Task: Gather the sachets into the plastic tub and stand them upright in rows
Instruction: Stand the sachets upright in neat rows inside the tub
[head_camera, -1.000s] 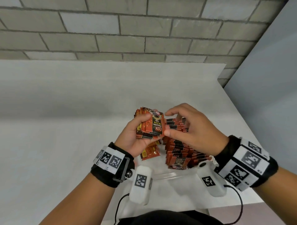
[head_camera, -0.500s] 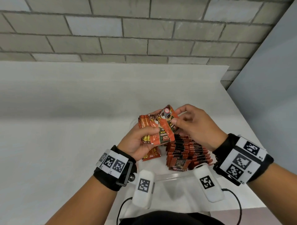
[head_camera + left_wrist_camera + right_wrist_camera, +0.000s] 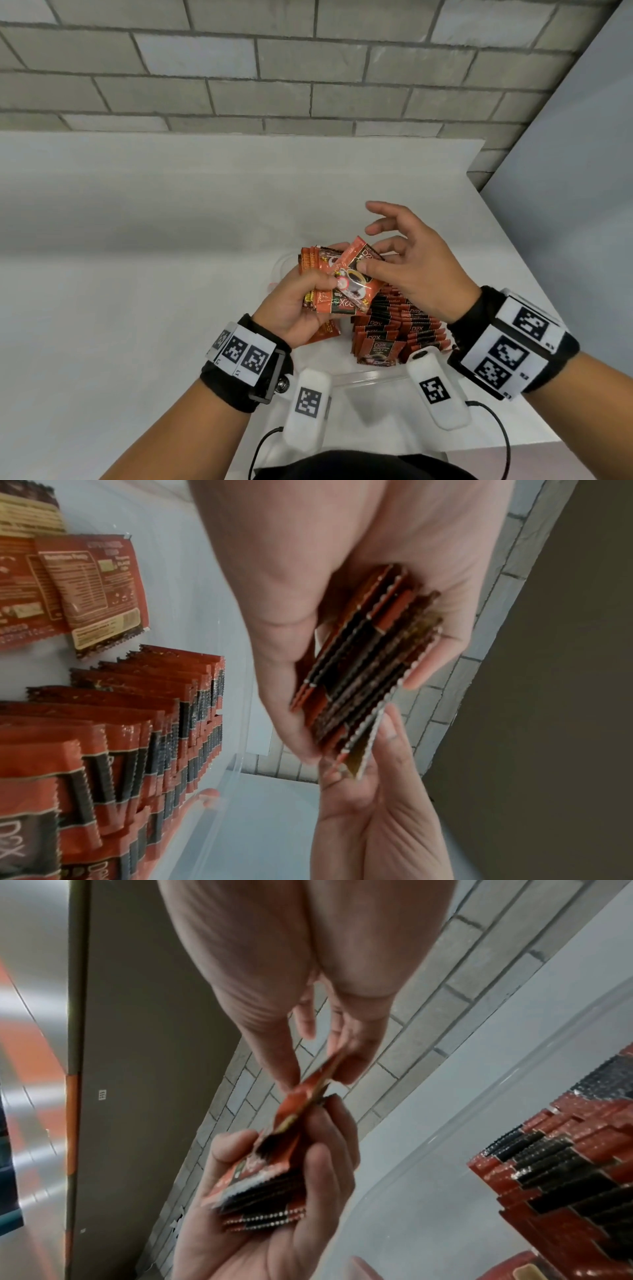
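Above the plastic tub (image 3: 363,377), our left hand (image 3: 294,308) clamps a bundle of sachets (image 3: 363,658); our right hand (image 3: 421,270) pinches the front sachet (image 3: 356,274) by its corner. We judge them light, thin and slippery, best held across the flat faces.

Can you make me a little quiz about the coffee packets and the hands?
1. True or false: the left hand holds a stack of sachets.
2. What does the right hand pinch? A) one sachet B) the plastic tub C) nothing
3. Fill in: the rows of sachets in the tub stand ____.

Key: 1 true; 2 A; 3 upright.
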A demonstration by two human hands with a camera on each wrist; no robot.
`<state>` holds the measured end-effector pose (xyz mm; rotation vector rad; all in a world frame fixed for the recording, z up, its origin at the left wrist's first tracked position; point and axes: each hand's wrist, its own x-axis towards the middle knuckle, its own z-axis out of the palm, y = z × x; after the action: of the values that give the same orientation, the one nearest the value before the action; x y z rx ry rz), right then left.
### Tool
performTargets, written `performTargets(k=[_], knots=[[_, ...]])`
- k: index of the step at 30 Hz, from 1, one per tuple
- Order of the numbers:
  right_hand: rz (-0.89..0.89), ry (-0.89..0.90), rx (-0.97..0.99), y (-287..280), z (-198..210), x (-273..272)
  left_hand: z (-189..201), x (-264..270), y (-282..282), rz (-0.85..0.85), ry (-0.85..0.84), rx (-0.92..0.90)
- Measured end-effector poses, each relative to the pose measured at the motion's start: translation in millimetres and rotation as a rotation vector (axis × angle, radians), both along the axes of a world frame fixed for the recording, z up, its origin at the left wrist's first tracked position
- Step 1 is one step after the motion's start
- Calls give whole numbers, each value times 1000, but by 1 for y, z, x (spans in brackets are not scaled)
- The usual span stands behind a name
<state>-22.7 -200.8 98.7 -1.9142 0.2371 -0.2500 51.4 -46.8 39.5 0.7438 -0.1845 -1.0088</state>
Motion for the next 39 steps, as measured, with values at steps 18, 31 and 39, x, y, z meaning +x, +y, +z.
performTargets(k=[18,31,39], knots=[[363,502,-509,-20,-36,-38,-7,22,12,213,41,77],[527,450,-1036,-8,-56,-30,-3,25,13,191,20,93],[594,474,-1109,-6,-55,-27,-6,26,13,204,38,108]])
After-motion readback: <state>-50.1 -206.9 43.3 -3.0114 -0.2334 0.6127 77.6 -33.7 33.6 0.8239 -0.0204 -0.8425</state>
